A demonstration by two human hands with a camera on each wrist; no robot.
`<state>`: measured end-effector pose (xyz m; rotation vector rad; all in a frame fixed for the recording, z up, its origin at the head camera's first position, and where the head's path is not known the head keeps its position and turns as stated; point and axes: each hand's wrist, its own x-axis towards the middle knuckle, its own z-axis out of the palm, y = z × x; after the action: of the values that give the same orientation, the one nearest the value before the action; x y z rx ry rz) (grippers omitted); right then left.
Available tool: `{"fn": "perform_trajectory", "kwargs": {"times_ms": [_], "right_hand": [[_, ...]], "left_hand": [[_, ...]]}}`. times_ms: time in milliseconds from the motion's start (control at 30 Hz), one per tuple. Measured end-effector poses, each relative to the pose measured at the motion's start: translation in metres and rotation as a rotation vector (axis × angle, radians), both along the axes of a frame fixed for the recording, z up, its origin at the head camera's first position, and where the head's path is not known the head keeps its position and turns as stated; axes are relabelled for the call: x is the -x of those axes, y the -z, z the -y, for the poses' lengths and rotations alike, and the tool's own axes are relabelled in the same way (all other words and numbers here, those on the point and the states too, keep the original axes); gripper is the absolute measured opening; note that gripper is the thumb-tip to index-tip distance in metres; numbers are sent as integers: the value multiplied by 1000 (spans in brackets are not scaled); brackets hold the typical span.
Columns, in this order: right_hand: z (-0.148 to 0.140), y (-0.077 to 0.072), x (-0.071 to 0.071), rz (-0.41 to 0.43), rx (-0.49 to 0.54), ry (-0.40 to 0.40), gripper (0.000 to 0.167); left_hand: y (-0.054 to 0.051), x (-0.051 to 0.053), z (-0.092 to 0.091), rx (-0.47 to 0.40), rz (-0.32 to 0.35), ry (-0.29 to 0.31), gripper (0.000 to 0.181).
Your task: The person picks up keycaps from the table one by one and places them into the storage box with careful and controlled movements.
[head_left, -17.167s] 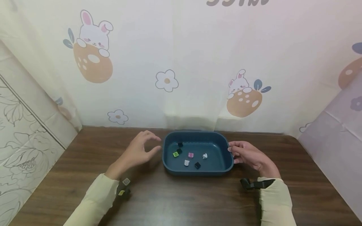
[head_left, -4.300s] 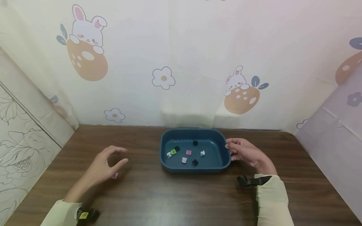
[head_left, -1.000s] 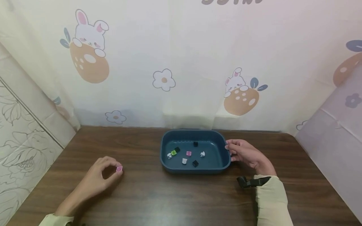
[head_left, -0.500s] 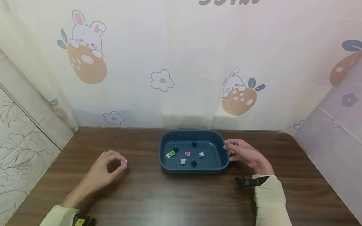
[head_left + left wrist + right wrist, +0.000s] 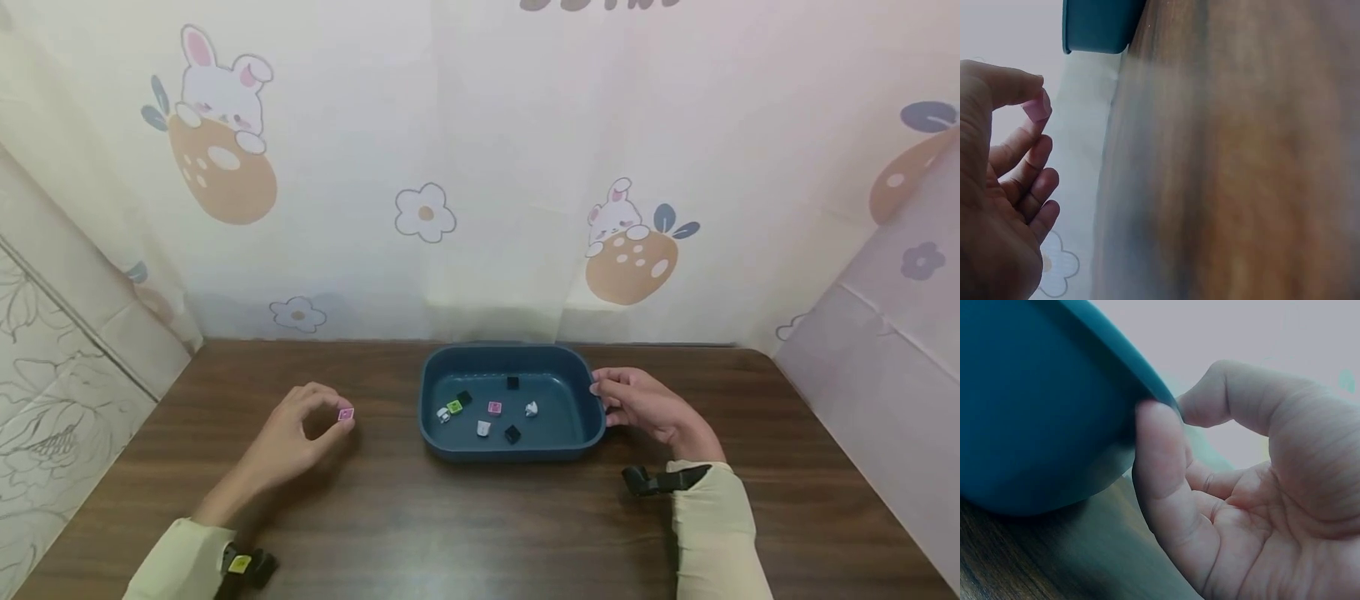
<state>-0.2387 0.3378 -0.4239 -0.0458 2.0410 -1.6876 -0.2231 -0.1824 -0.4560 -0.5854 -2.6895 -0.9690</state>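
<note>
My left hand (image 5: pixel 294 437) pinches a small pink keycap (image 5: pixel 346 414) between thumb and forefinger, held left of the tray. In the left wrist view the pink keycap (image 5: pixel 1037 107) is partly covered by the fingertips of the left hand (image 5: pixel 1004 162). My right hand (image 5: pixel 651 408) grips the right rim of a dark teal rectangular tray (image 5: pixel 512 455). The right wrist view has the thumb and forefinger of the right hand (image 5: pixel 1222 487) pinching the wall of the tray (image 5: pixel 1041 412). Inside the tray lie several small keycaps, among them a green keycap (image 5: pixel 454 407) and another pink keycap (image 5: pixel 495 408).
The brown wooden table (image 5: pixel 450 533) reaches back to a pale curtain (image 5: pixel 495 167) printed with rabbits and flowers. Black straps with small cameras sit on both wrists; a yellow tag (image 5: pixel 239 564) is on the left one.
Earlier, the left hand was open beside the pink keycap; it has since pinched it and moved right and away from me, towards the tray. The right hand keeps its grip on the tray.
</note>
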Motion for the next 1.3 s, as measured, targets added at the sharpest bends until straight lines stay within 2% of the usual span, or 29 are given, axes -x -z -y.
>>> {"fn": "perform_trajectory", "kwargs": {"times_ms": [233, 667, 967, 1300], "right_hand": [[2, 5, 2, 6, -7, 0, 24], [-1, 3, -1, 3, 8, -4, 26], [-1, 0, -1, 3, 11, -1, 30], [-3, 3, 2, 1, 13, 2, 29]], "left_hand": [[-1, 7, -9, -19, 26, 7, 12], [-9, 23, -25, -61, 52, 48, 12], [-17, 33, -36, -92, 69, 71, 15], [-30, 44, -50, -67, 81, 81, 20]]}}
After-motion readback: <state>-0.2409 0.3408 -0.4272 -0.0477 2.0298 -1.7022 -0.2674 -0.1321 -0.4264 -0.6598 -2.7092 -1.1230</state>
